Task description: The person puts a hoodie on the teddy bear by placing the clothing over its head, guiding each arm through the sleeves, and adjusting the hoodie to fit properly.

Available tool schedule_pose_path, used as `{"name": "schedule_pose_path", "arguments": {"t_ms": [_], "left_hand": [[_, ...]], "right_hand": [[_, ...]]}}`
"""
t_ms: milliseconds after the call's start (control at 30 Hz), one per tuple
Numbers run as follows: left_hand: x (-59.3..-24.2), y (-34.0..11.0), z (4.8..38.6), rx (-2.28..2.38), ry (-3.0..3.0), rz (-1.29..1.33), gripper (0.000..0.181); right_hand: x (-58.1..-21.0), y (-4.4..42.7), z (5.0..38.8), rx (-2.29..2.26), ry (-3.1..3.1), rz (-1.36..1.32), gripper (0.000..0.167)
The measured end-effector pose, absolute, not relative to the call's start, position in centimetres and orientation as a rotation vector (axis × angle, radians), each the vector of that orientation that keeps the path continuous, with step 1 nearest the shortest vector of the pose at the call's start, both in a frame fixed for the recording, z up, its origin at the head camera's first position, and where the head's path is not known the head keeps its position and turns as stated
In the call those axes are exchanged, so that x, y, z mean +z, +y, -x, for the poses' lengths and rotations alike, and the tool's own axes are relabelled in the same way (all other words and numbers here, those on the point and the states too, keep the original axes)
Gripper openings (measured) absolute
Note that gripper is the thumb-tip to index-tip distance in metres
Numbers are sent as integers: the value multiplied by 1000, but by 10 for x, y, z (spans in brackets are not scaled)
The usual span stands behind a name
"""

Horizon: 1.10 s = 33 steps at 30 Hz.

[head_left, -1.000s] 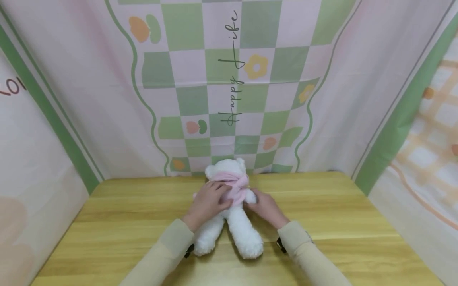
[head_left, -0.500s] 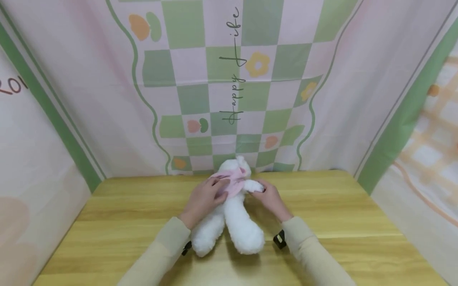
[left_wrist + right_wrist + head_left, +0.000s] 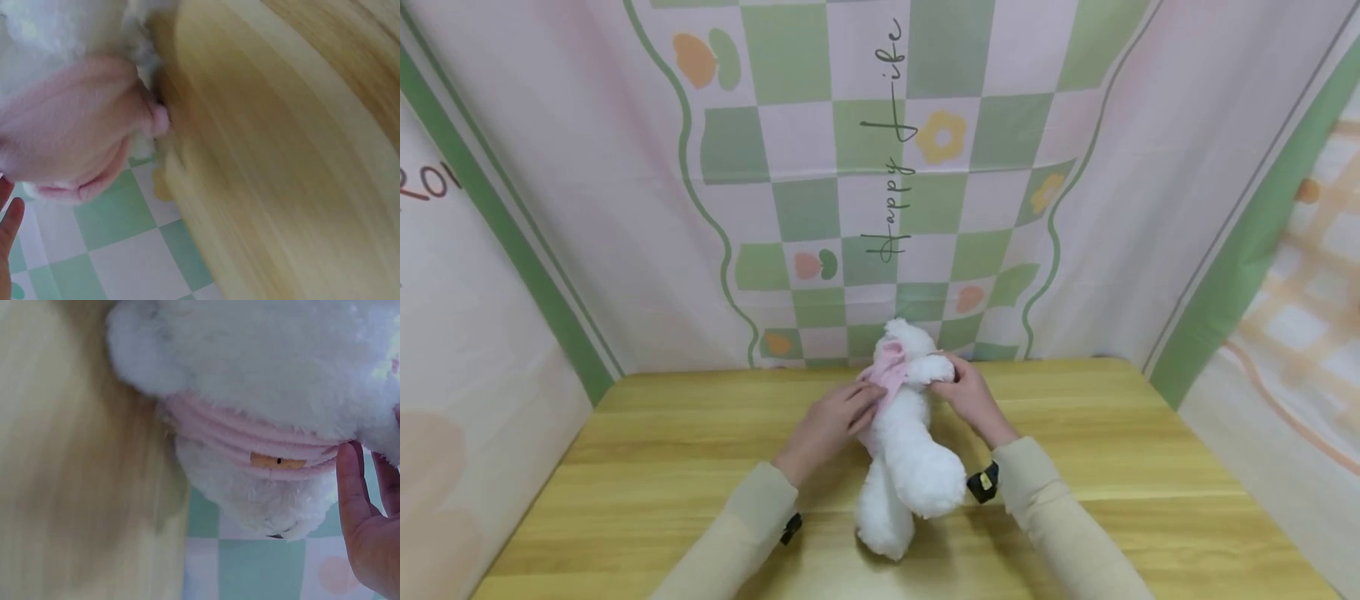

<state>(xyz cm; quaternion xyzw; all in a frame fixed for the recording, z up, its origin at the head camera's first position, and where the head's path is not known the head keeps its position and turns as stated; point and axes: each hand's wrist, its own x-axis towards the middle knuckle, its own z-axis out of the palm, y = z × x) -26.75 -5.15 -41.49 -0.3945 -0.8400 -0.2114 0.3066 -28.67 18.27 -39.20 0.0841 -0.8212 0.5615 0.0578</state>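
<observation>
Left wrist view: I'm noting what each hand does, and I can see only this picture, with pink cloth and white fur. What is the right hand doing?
Observer: In the head view, the right hand holds one arm of the white plush toy.
Operator: Is there anything on the pink cloth that I can't see?
Observer: Yes, the right wrist view shows a tan tag with a dark mark on it.
Operator: And which way do the toy's legs point?
Observer: In the head view, both point towards the person's side of the table.
</observation>
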Motion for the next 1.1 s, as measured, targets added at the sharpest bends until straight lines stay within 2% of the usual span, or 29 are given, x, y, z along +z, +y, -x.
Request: {"name": "schedule_pose_path", "arguments": {"t_ms": [200,533,867,967,1100], "left_hand": [[-424,-51,264,-626,-2262,1073,27],[-440,-71,264,-578,-2261,1070,26],[-420,-91,271,-626,-2154,919,15],[-411,-91,274,-652,-2189,911,17],[-399,-88,275,-675,-2287,871,25]], "right_hand": [[-387,185,287,1665,-2504,-353,39],[-400,168,288,1691,-2543,-475,40],[-409,164,284,1468,-2592,-406,29],[-408,162,283,1471,-2632,-418,30],[-407,157,280,1490,-2603,-568,31]]}}
